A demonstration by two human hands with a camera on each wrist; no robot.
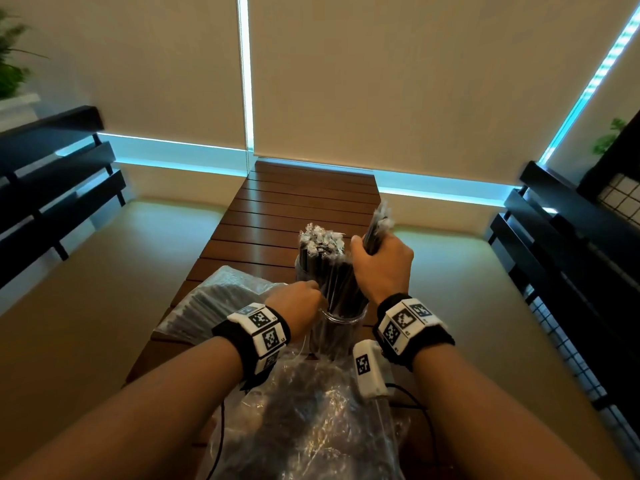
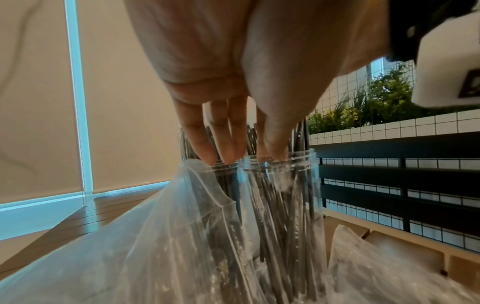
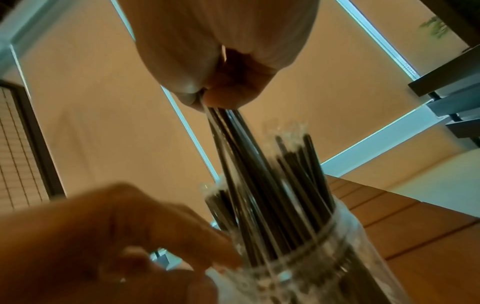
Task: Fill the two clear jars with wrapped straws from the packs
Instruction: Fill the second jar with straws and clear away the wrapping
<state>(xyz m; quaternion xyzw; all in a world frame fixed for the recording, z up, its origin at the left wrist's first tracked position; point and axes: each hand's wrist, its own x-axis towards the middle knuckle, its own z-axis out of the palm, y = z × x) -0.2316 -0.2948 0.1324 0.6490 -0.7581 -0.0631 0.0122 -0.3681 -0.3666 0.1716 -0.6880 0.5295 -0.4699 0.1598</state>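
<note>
Two clear jars stand on the wooden slatted table (image 1: 304,202). The far jar (image 1: 303,271) is packed with black wrapped straws (image 1: 322,242). My left hand (image 1: 310,297) pinches the rim of the near jar (image 1: 343,318), thumb at the mouth (image 2: 272,152) and fingers (image 2: 207,152) outside. Above that jar my right hand (image 1: 377,252) grips a bundle of straws (image 1: 379,221). The bundle's lower ends (image 3: 249,185) reach down into the near jar (image 3: 324,267) among the straws standing there. The jar's base is hidden behind plastic.
A clear plastic pack of straws (image 1: 211,303) lies left of the jars, and a crumpled open pack (image 1: 311,417) lies in front of them. Dark slatted benches (image 1: 571,254) flank the table. A planter with green plants (image 2: 376,98) runs along the right.
</note>
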